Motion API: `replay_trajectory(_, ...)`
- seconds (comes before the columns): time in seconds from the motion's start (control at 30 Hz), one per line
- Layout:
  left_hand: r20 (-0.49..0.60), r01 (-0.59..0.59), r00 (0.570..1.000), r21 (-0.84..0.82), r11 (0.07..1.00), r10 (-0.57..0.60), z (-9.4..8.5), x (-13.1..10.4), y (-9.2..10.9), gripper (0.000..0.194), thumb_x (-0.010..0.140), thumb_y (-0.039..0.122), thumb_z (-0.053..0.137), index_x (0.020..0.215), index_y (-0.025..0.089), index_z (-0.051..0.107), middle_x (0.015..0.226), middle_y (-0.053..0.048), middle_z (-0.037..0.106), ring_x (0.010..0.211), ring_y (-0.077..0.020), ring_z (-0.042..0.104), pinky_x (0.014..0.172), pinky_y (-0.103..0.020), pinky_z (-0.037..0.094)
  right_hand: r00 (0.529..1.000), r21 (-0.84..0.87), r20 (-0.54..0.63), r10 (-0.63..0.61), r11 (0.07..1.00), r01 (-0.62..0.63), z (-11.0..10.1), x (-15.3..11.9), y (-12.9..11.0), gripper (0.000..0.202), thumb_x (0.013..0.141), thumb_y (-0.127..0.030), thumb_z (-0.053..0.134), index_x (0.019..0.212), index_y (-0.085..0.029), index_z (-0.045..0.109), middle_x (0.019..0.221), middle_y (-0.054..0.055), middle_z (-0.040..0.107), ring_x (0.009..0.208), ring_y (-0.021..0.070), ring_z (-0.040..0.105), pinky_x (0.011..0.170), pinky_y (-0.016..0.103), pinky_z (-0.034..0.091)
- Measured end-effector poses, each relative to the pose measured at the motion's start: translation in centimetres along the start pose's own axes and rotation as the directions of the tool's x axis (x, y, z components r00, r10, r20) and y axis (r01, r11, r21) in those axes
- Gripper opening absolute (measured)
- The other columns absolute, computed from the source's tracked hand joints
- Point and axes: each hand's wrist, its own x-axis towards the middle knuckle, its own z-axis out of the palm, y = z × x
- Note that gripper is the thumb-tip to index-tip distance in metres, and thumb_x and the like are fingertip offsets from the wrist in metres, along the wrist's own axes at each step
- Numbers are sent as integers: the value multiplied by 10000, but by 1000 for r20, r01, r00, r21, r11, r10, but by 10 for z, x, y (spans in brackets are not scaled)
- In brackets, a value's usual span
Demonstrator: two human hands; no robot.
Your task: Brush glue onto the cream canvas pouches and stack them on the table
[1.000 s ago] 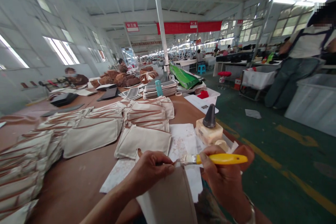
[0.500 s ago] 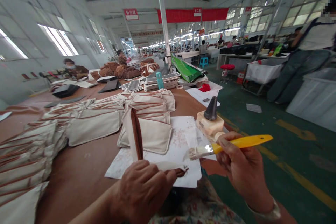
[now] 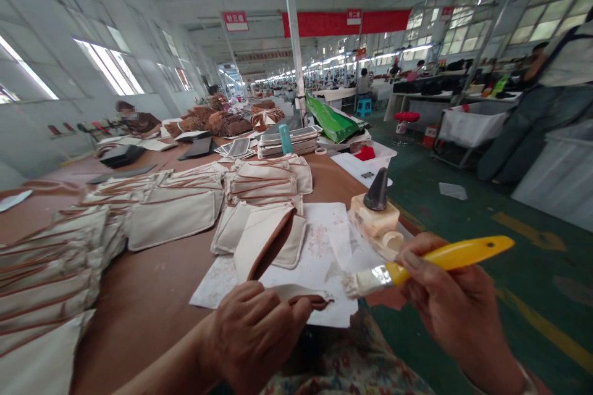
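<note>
My left hand (image 3: pixel 259 333) is closed on a cream fabric piece (image 3: pixel 264 231) with a brown inner side; one flap rises above the fist and another part sticks out to the right. Between the thumb and fingers of my right hand (image 3: pixel 451 296) is a brush (image 3: pixel 467 254) with a yellow handle. Its pale, caked bristles point left, above the right edge of a stained white sheet (image 3: pixel 324 241). Behind the brush stands a glue-smeared container (image 3: pixel 375 216) topped by a dark cone (image 3: pixel 377 190).
Piles of cream pieces with brown edges (image 3: pixel 173 216) cover the left and middle of the brown table (image 3: pixel 139 296). Farther back are a turquoise bottle (image 3: pixel 285 139), a green bag (image 3: pixel 333 120) and a white tray (image 3: pixel 365 163). A person (image 3: pixel 551 105) stands at the right.
The upper flap of the fabric piece has tipped to the right and opened wider. My right hand has shifted right with the brush. The whole view has moved slightly.
</note>
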Motion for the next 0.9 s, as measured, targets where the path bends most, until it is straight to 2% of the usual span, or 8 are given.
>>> replay_trajectory(0.07, -12, 25, 1000, -8, 1000, -25, 1, 0, 1, 155, 883, 187, 699, 1030, 163, 654, 545, 66, 500, 495, -92, 425, 512, -330, 216, 1000, 42, -8, -2, 999, 2, 10, 1, 5, 175, 955, -323, 690, 845, -200, 633, 531, -45, 428, 448, 110, 396, 425, 195, 319)
replay_trajectory(0.23, 49, -6, 999, -17, 1000, 7, -4, 1, 1, 170, 924, 148, 631, 1087, 107, 656, 619, 38, 543, 538, -105, 431, 524, -340, 208, 960, -77, 213, 182, 983, -169, 18, -15, 22, 231, 986, -370, 651, 845, -191, 610, 566, -44, 418, 474, 101, 335, 436, 202, 261)
replay_trajectory(0.37, 48, 52, 997, 5, 999, -52, -5, -3, 1, 119, 941, 141, 607, 1039, 113, 669, 599, 35, 500, 527, -117, 397, 527, -341, 193, 991, -127, 44, 128, 984, -122, 4, -18, 12, 229, 929, -377, 717, 824, -189, 640, 636, -11, 469, 519, 116, 393, 461, 208, 329)
replay_trajectory(0.5, 84, 248, 965, 12, 969, -249, 3, -9, -2, 133, 966, 285, 617, 928, 170, 672, 640, 18, 542, 560, -132, 469, 548, -313, 279, 996, -66, -87, 23, 997, -29, 6, -8, -2, 240, 867, -375, 792, 792, -188, 662, 545, -23, 442, 443, 107, 408, 422, 192, 373)
replay_trajectory(0.63, 259, 528, 830, -80, 846, -493, 9, -12, -7, 230, 859, 452, 736, 888, 224, 727, 717, 4, 627, 638, -149, 579, 587, -278, 361, 994, -1, -112, 17, 1000, -17, 15, -7, 3, 243, 855, -353, 805, 764, -178, 663, 501, -21, 442, 409, 112, 429, 400, 191, 394)
replay_trajectory(0.73, 504, 758, 620, -185, 625, -602, 7, -11, -8, 138, 790, 394, 802, 812, 260, 778, 717, 19, 632, 610, -113, 568, 560, -237, 349, 996, -52, -86, -33, 998, 29, 15, -10, 18, 194, 901, -334, 766, 817, -185, 676, 586, -5, 492, 464, 125, 458, 424, 205, 428)
replay_trajectory(0.8, 594, 855, 503, -235, 462, -628, 5, -11, -7, 82, 790, 335, 791, 814, 257, 800, 729, 17, 635, 622, -101, 564, 563, -217, 352, 994, -106, -63, -85, 991, 78, 14, -12, 26, 149, 922, -313, 739, 860, -192, 678, 642, -3, 511, 481, 124, 457, 429, 211, 429)
replay_trajectory(0.9, 610, 897, 441, -281, 340, -659, 6, -12, -4, 97, 783, 281, 767, 855, 235, 812, 742, 12, 640, 647, -102, 563, 587, -212, 356, 981, -197, -19, -195, 962, 188, 20, -16, 30, 85, 950, -269, 688, 899, -203, 670, 759, 14, 563, 530, 127, 484, 449, 215, 421)
